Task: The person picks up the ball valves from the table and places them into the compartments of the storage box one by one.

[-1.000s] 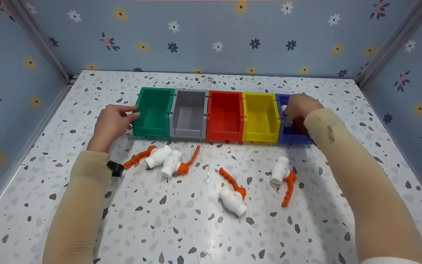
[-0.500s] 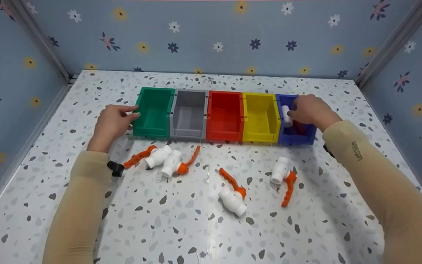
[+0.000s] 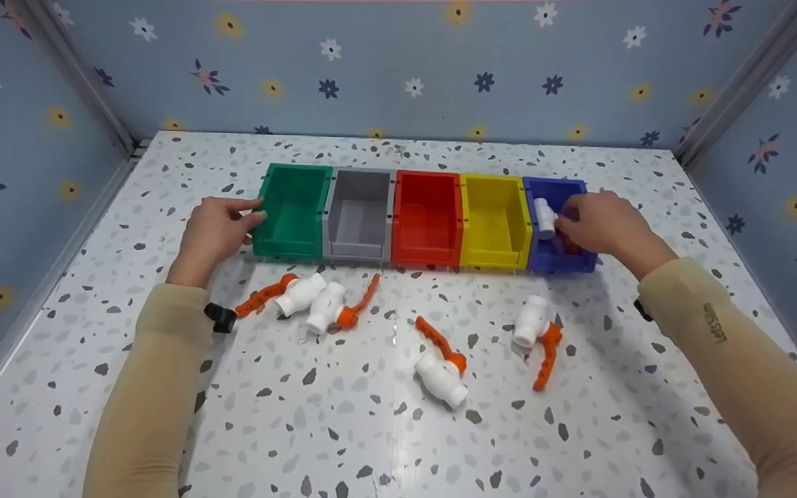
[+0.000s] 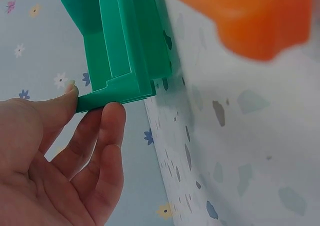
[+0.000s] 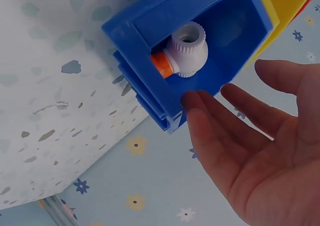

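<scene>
The right hand [image 3: 602,223] hovers just at the blue bin [image 3: 556,259], far right in a row of five bins, and the right wrist view shows its fingers straight, spread and holding nothing. Inside that bin lies a white ball valve [image 5: 187,49], its orange handle [image 5: 161,65] tucked toward the near wall; it rests free of the fingers. Over on the left, the left hand [image 3: 213,232] steadies the green bin [image 3: 292,214], thumb [image 4: 60,99] and a fingertip [image 4: 114,117] lightly pinching the bin's edge, the other fingers relaxed. Between them sit the grey bin [image 3: 359,214], red bin [image 3: 426,218] and yellow bin [image 3: 495,221]. Four more valves lie on the speckled tabletop [image 3: 343,429]: a pair near left [image 3: 308,301], one near centre [image 3: 441,377], one near right [image 3: 531,321]. By the look of it, a clean exit means lifting the open right hand straight out without brushing the blue rim, while the left hand's grip keeps the row from sliding.
</scene>
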Available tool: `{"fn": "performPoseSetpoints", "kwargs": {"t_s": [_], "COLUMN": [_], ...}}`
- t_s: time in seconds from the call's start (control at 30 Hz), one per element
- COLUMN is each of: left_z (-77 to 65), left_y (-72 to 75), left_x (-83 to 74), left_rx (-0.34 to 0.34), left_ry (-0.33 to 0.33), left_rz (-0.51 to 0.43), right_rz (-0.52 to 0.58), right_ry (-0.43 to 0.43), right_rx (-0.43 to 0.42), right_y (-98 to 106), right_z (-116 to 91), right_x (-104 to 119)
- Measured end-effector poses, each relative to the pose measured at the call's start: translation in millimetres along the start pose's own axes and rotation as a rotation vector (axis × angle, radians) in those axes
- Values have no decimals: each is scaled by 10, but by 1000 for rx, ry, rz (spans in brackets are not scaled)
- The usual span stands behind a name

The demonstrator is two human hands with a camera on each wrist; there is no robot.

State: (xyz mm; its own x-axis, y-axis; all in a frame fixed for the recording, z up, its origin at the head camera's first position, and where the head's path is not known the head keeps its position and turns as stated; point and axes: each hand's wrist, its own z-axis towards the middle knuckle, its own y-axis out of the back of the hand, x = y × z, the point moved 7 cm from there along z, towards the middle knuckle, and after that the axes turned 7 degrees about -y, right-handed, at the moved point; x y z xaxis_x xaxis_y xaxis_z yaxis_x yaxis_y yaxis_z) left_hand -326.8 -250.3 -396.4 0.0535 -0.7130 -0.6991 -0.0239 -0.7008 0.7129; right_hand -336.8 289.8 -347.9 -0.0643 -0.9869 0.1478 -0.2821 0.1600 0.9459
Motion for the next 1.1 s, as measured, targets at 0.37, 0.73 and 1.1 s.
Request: {"fn": "performPoseSetpoints", "kwargs": {"t_s": [0.37, 0.73, 1.1], "left_z": [-3, -13, -18], "left_y": [3, 3, 3], "left_x": [-9, 15, -2], "left_rx": [-5, -5, -6], "left_ry": [-20, -8, -3], "left_rz": [17, 4, -2], "right_rz": [39, 111, 160], "right_ry": [88, 133, 206], "right_rx": [-86, -34, 13], "right_y": [-115, -280, -439], "right_z": [-288, -485, -693], "right_x": [26, 8, 18]}}
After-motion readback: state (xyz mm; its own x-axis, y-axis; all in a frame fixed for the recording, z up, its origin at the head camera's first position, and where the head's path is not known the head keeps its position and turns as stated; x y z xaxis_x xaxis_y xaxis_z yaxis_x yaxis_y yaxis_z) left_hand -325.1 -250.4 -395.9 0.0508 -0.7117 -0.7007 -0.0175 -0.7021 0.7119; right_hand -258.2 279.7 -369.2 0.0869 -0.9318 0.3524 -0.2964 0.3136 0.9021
